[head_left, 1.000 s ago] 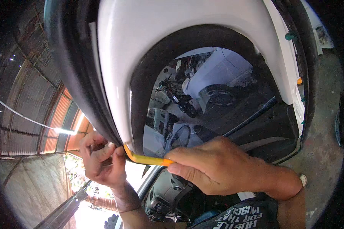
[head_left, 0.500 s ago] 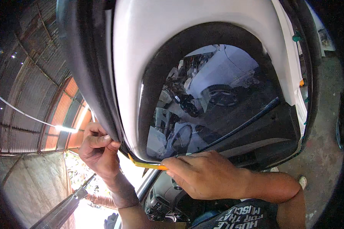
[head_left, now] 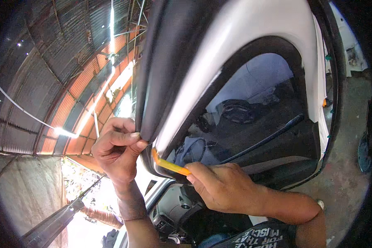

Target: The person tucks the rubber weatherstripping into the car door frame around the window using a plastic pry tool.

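In front of me is a pale panel [head_left: 277, 16] with a dark-bordered glass window [head_left: 273, 78], apparently a car door or hatch. A black rubber-like strip [head_left: 169, 62] runs down its left edge. My left hand [head_left: 119, 151] is closed, thumb and forefinger pinching the strip's lower end. My right hand [head_left: 225, 186] grips a slim yellow pry tool [head_left: 172, 166] by one end. Its bent orange tip rests at the panel's lower left corner, just right of my left fingertips. Whether the tip is wedged under the edge, I cannot tell.
Below my arms shows a car interior with a grey dashboard [head_left: 173, 204]. A grey pole-like strut [head_left: 56, 225] rises at the lower left, by a hanging tarp [head_left: 27, 198]. Corrugated roofing [head_left: 41, 53] slopes overhead. Concrete floor [head_left: 351, 173] lies to the right.
Both hands and the yellow pry tool have shifted right and slightly up in view. The panel appears at a steeper slant, its window narrower and more of the black strip showing.
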A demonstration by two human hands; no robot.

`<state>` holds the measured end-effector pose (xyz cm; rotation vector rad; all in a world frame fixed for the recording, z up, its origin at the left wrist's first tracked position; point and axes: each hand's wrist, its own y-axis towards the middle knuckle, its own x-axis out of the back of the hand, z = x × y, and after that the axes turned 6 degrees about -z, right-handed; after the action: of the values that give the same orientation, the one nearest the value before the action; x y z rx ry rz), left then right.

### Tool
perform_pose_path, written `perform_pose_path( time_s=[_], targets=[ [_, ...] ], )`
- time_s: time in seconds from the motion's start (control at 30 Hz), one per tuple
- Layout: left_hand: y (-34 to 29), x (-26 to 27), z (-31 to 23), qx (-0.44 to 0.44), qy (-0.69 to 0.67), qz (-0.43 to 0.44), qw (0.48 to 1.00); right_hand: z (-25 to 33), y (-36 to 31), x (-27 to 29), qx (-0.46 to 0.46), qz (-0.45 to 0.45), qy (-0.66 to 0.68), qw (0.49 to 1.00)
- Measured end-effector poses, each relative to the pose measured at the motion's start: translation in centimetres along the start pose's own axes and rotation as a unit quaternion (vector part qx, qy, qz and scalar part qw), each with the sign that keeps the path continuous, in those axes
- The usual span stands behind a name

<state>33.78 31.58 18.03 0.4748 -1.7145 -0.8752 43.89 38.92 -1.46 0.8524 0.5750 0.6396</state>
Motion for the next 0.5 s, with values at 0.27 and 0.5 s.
perform_pose_path(
  time_s=[0.27,0.5],
  targets=[
    [0.9,0.8,1.3,0.005,-0.031,0.073,0.997,0.5,0.0,-0.3,-0.019,-0.009,-0.037,0.999],
    [2.4,-0.9,4.3,-0.099,-0.235,0.112,0.960,1.6,-0.9,0.8,-0.004,-0.039,-0.133,0.990]
  ],
)
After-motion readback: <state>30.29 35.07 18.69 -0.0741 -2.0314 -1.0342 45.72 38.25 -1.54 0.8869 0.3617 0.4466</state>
